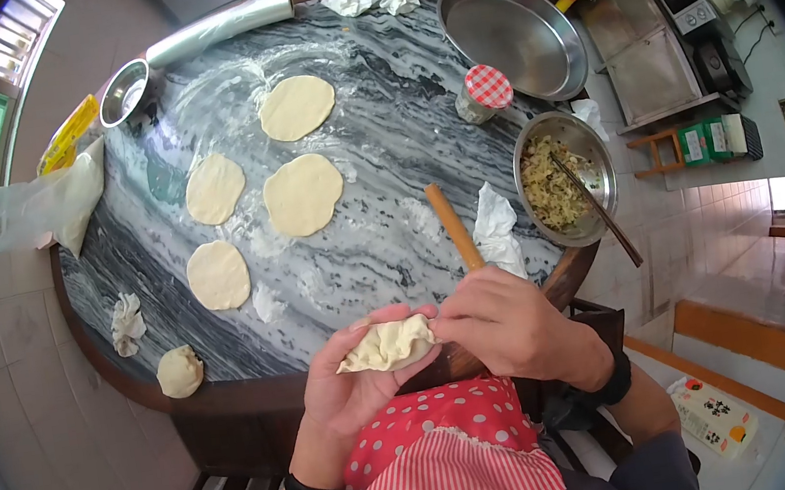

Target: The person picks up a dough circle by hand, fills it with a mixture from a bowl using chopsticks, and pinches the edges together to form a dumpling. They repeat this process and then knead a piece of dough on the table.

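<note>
A pleated, filled-looking piece of dough (389,346) rests in my left hand (344,390), whose palm faces up with the fingers curled round it. My right hand (507,324) pinches the right end of that dough between thumb and fingers. Just beyond my right hand a wooden rolling pin (454,227) lies on the marble table (376,267). Flat dough rounds lie farther left, among them one near the top (297,108) and one at the lower left (218,275). A steel bowl (608,167) at the right holds chopped filling (551,180) and chopsticks (598,208).
A wide steel pan (514,36) and a jar with a checked lid (488,88) stand at the back right. Crumpled tissue (497,229) lies beside the rolling pin. A dough lump (180,372) sits at the left front edge; a small bowl (125,92) and plastic roll (220,28) are farther back.
</note>
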The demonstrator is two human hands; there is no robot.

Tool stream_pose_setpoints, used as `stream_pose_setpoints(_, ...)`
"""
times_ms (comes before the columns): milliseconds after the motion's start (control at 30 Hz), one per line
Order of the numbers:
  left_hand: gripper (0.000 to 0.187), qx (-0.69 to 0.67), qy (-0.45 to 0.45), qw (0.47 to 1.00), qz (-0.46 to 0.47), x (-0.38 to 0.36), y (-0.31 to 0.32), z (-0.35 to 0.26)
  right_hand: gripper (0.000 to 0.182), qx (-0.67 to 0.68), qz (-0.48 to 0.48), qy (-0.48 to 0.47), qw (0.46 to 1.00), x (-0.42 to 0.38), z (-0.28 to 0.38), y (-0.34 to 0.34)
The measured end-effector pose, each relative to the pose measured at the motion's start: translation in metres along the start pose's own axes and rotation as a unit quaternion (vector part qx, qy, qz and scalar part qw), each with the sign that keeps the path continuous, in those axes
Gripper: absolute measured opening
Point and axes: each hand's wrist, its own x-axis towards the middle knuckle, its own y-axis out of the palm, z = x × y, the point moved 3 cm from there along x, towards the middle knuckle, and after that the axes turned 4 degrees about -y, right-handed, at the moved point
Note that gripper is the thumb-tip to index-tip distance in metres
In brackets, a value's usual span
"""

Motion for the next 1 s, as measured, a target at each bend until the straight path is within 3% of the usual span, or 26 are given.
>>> stream_pose_setpoints(67, 0.049, -0.03, -0.003, 0.999, 0.011, -0.002, -0.002, 0.001, 0.035, 0.031, 0.019, 0.01, 0.999, 0.0, 0.0, 0.002)
stream_pose_setpoints(133, 0.05, -0.063, -0.003, 0.998, 0.02, -0.005, -0.005, 0.002, 0.033, 0.154, -0.016, 0.159, 0.975, -0.003, 0.003, 0.003)
stream_pose_setpoints(300, 0.051, -0.077, -0.032, 0.995, 0.059, -0.007, -0.006, 0.006, 0.029, 0.102, -0.015, 0.115, 0.988, 0.005, 0.008, 0.0)
stream_pose_setpoints(533, 0.048, -0.037, -0.031, 0.998, 0.037, -0.008, -0.004, 0.012, 0.025, -0.014, -0.009, 0.003, 1.0, -0.005, 0.017, 0.022)
stream_pose_setpoints(600, 0.046, 0.008, -0.043, 0.998, -0.04, -0.008, -0.011, 0.014, 0.026, -0.016, 0.0, 0.009, 1.0, -0.008, 0.013, 0.021)
stream_pose_setpoints(767, 0.047, -0.015, -0.05, 0.998, -0.036, -0.008, -0.008, 0.014, 0.027, -0.007, -0.023, 0.064, 0.998, 0.006, 0.023, 0.021)
stream_pose_setpoints(833, 0.047, -0.033, -0.055, 0.998, -0.027, -0.008, -0.006, 0.013, 0.027, 0.044, -0.032, 0.061, 0.997, 0.013, 0.028, 0.025)
stream_pose_setpoints(1000, 0.049, 0.031, -0.047, 0.998, -0.03, -0.012, -0.003, 0.012, 0.029, 0.001, -0.018, 0.011, 1.0, 0.0, 0.022, 0.035)
